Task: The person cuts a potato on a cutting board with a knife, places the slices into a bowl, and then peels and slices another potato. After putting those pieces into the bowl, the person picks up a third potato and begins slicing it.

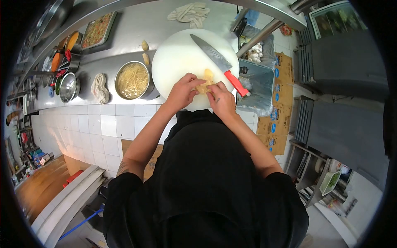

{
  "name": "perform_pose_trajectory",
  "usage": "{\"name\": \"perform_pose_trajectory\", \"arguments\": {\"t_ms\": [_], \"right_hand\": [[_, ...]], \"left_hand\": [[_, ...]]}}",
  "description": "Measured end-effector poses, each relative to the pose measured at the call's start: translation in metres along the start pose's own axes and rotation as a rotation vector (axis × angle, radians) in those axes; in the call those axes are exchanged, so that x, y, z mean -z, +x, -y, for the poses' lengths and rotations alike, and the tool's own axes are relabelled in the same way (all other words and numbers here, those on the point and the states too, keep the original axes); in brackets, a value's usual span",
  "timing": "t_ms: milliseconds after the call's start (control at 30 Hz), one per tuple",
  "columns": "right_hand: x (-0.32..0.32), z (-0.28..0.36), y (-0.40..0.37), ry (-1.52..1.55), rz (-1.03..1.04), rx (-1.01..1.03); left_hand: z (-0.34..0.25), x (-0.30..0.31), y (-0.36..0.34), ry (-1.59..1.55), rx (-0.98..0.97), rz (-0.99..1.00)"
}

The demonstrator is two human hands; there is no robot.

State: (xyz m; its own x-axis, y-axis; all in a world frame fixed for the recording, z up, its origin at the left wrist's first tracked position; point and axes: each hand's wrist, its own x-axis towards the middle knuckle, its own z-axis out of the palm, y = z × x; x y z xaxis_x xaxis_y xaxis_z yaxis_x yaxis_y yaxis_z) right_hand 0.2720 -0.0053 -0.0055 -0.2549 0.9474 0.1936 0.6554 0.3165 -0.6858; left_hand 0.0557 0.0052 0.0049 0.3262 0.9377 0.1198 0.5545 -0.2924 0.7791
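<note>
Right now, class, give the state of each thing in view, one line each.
Left hand, pinching the food.
Right hand, pinching the food.
Food, held on the board.
Knife, lying unheld on the board.
Pot, uncovered, full of pale shreds.
Cloth, crumpled on the counter.
Bin, open-topped.

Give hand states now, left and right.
Left hand: closed, pinching the pale yellow food piece on the cutting board.
Right hand: closed on the same piece; the knife lies unheld.
</note>
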Motion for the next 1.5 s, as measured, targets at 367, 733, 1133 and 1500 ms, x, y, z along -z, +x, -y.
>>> {"name": "perform_pose_trajectory", "arguments": {"t_ms": [367, 733, 1133, 1500], "right_hand": [[0.01, -0.002, 0.0, 0.001, -0.075, -0.082], [0.011, -0.006, -0.002, -0.152, 0.057, -0.218], [0.028, 0.004, 0.004, 0.037, 0.108, -0.127], [0.022, -0.014, -0.001, 0.185, 0.147, -0.328]], "left_hand": [[0.006, -0.005, -0.004, 0.082, -0.023, -0.029], [0.0, -0.003, 0.005, 0.106, 0.1, 0.016], [0.002, 0.003, 0.003, 0.024, 0.016, 0.033], [0.009, 0.001, -0.006, 0.038, -0.05, -0.018]]}}
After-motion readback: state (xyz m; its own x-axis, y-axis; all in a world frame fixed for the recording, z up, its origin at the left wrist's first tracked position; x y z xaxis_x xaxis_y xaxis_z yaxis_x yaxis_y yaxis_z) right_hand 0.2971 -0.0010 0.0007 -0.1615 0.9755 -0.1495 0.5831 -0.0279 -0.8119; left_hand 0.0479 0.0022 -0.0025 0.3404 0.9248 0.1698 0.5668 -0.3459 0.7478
